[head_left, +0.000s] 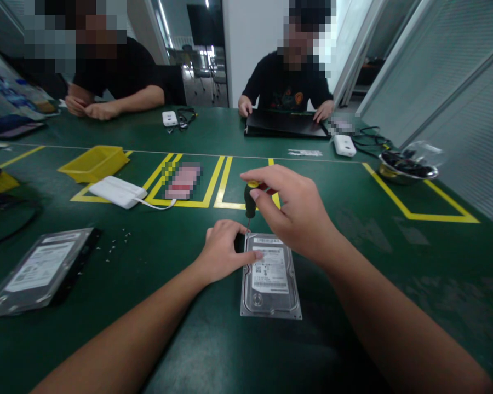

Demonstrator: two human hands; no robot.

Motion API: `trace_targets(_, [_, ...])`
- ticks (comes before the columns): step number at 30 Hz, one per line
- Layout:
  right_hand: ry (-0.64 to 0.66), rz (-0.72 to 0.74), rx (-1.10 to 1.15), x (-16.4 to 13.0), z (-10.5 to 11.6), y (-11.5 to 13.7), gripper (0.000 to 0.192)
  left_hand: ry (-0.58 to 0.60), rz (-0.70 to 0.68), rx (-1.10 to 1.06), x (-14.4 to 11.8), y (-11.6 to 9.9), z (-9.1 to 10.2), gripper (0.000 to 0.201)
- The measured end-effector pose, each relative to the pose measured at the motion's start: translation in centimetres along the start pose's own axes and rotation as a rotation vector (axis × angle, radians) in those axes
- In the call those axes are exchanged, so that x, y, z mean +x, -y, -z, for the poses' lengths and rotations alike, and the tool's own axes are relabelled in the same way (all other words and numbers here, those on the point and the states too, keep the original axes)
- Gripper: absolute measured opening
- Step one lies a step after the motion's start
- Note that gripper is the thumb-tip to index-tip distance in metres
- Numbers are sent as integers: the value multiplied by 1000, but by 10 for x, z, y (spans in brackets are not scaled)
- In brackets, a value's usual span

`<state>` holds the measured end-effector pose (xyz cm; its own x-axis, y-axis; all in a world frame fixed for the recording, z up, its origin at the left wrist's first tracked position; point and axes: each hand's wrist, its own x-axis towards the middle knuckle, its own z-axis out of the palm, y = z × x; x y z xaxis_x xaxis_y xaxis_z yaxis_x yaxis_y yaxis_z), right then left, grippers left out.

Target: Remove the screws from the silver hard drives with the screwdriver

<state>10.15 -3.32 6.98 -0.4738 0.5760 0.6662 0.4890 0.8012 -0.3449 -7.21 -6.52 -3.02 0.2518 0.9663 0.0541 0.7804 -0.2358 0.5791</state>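
Note:
A silver hard drive (271, 301) with a white label lies flat on the green table in front of me. My left hand (224, 251) grips its far left side, thumb across the label and fingers along the edge. My right hand (293, 205) holds a screwdriver (250, 203) by its dark green handle with a yellow top. The screwdriver stands nearly upright, its shaft meeting the drive's far left corner beside my left index finger. Whether the tip sits in a screw is too small to tell.
Another hard drive (41, 268) lies at the left, with several small screws (114, 244) beside it. Beyond are a yellow bin (94, 164), a white power bank (117, 191) cabled to a phone (183, 180), and a metal bowl (408, 172). Two people sit across the table.

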Motion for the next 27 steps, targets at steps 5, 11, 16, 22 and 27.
trace_targets(5, [6,-32,62,1,2,3,22,5,-1,-4,0,-2,2,52])
trace_targets(11, [-22,-16,52,1,2,1,15,5,0,10,0,-1,1,54])
trace_targets(16, [-14,-42,129,1,3,1,23,3,-6,17,1,0,0,54])
trace_targets(22, [-19,-81,108,1,4,3,14,2,-10,12,1,1,0,54])
trace_targets(27, [-34,-57,87,1,3,1,25,7,-3,13,0,1,0,54])
